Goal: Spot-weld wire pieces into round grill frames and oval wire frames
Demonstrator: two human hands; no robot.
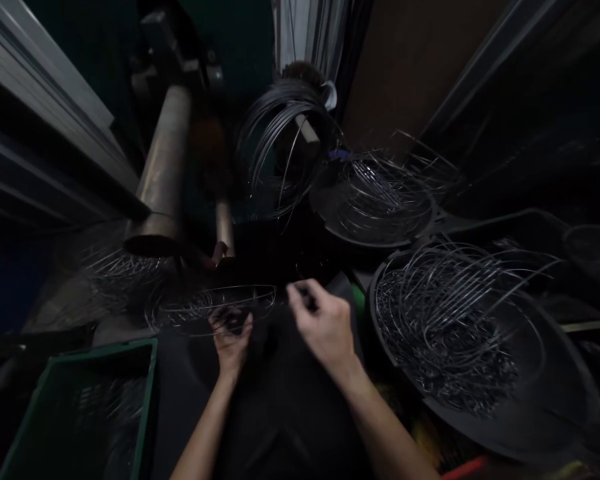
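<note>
A thin wire loop (210, 289) spans the space above my lap, its right end near my right hand. My left hand (231, 339) is beneath it with fingers curled upward and apart; whether they touch the wire is too dim to tell. My right hand (325, 323) is closed in a pinch to the right of the loop, and what it holds, if anything, cannot be made out. Below both hands is dark cloth (285, 400).
At the right, a round pan (555, 400) holds tangled wire and small metal pieces; another pan (347, 237) with wire lies behind it. Wire coils (275, 120) hang ahead. A metal cylinder (163, 167) juts out at left, above a green crate (153, 373).
</note>
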